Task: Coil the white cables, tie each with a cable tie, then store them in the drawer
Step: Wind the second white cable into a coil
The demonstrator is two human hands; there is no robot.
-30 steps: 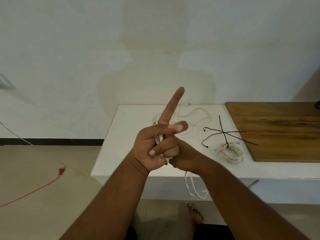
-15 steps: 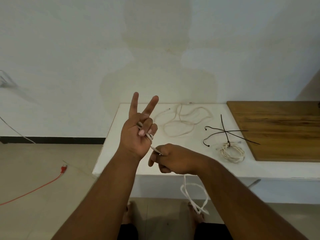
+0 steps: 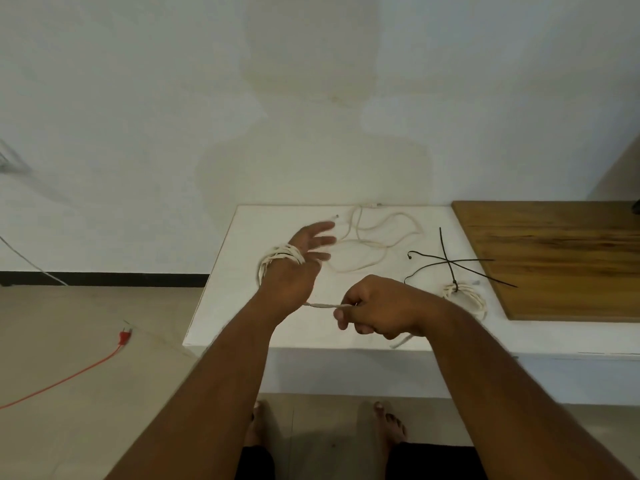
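My left hand (image 3: 294,271) is held over the white table (image 3: 239,296) with straight, spread fingers, blurred at the tips. Several turns of a white cable (image 3: 282,256) are wound round it. The cable's free end runs tight to my right hand (image 3: 377,308), which grips it in curled fingers; a short tail hangs below the fist. A second white cable (image 3: 374,242) lies loose farther back on the table. A coiled white cable (image 3: 465,296) with a black tie round it lies to the right. Loose black cable ties (image 3: 450,263) lie crossed beside it.
A wooden board (image 3: 561,258) covers the table's right part. An orange cord with a red plug (image 3: 123,337) lies on the floor to the left. The wall stands right behind the table. My bare feet show below the table's front edge.
My left hand has turned from two raised fingers to a flat spread hand, with more turns of cable round it. My right hand moved right, pulling the cable tight; the hanging loops are gone.
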